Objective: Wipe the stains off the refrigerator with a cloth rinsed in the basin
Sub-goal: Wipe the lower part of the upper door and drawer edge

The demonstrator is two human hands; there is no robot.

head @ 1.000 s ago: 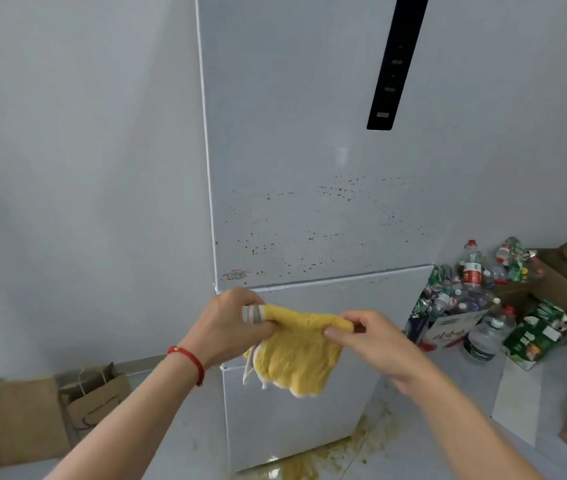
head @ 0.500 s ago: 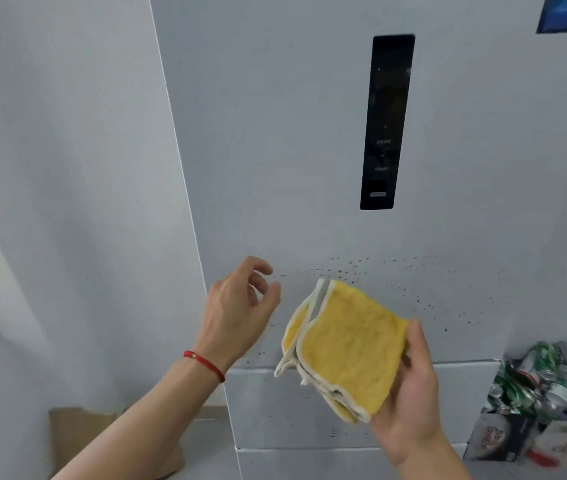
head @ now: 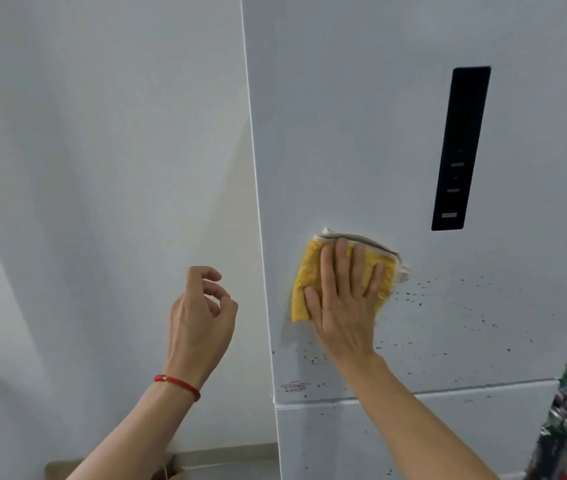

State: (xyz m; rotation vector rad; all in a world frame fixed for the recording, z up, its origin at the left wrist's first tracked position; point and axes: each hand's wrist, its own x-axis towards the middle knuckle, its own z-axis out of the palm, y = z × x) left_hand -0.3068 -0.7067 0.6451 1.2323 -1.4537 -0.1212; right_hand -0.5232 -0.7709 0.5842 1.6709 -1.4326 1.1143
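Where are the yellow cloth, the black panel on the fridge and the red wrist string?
Folded yellow cloth (head: 304, 271): head view, on its bare left part beside the fingers.
Tall black control panel (head: 460, 147): head view, on its middle.
Thin red string bracelet (head: 180, 384): head view, on the strand across the wrist.

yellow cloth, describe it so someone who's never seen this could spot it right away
Start at the tall white refrigerator with the black vertical panel on its door. Lower left of that panel, the right hand presses the yellow cloth flat against the door. It is the only bright yellow thing there, pale-edged, beside dark stains.
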